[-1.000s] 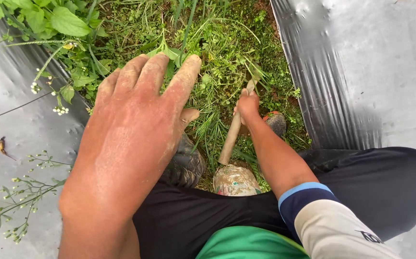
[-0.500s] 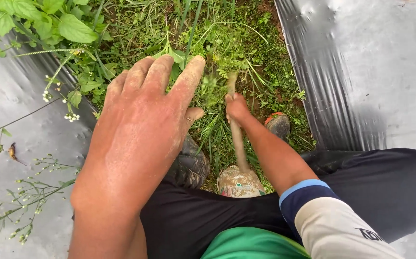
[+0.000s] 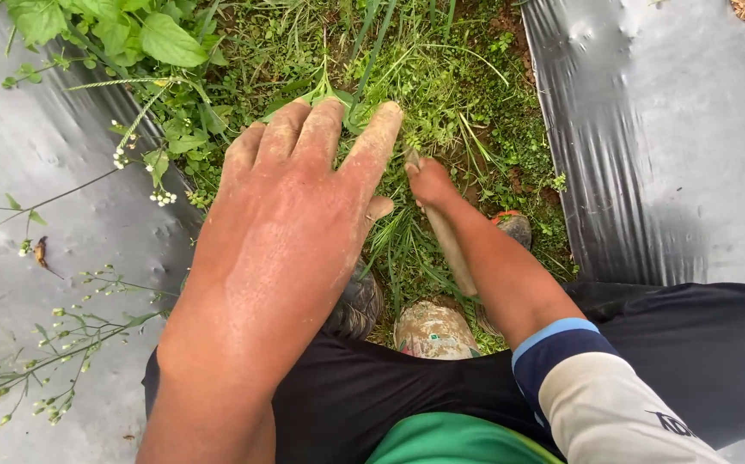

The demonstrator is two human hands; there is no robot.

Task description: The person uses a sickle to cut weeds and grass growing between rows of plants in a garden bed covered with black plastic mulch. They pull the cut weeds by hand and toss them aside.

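Note:
My left hand [image 3: 282,232] is close to the camera, dusty, fingers spread flat and pointing toward a strip of grass and weeds [image 3: 407,94]. It holds nothing. My right hand [image 3: 430,182] is lower down, gripping the wooden handle [image 3: 452,245] of a small hand tool whose working end is pressed into the grass and hidden. Between my knees stands a muddy rounded container [image 3: 432,330].
Black plastic mulch sheets [image 3: 647,146] flank the weed strip on both sides. Broad-leaved plants [image 3: 140,34] and thin stems with tiny white flowers [image 3: 123,155] lean over the left sheet. Dirty boots [image 3: 357,301] rest on the ground by my legs.
My right hand swung the tool from the right toward the left and forward into the grass. My left hand and the view shifted slightly right.

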